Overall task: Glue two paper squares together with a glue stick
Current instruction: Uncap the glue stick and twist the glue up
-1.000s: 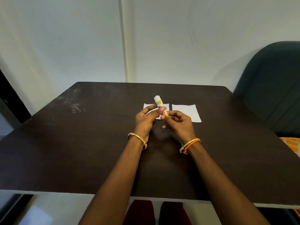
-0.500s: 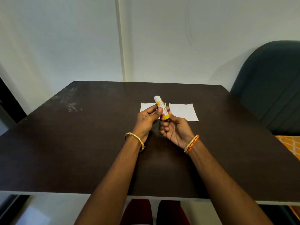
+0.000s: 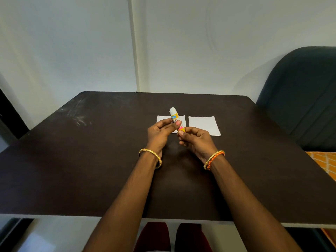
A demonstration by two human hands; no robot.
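Both hands are up over the middle of the dark desk (image 3: 91,160), sharing one glue stick (image 3: 175,118). The left hand (image 3: 160,135) has its fingers and thumb curled round the middle of the tube, right over the label. The right hand (image 3: 195,140) pinches the yellow bottom end with its fingertips. The stick is tilted, white top end pointing up and away from the person, held just above the desk and not touching it.

Two white paper squares lie flat side by side behind the hands, close together but not overlapping. The left square (image 3: 162,119) is partly hidden by the left hand and the stick; the right square (image 3: 203,124) is in plain view. There's a gold bangle (image 3: 152,156) on the left wrist and an orange braided band (image 3: 213,159) on the right. A dark chair (image 3: 300,99) sits off at the right.
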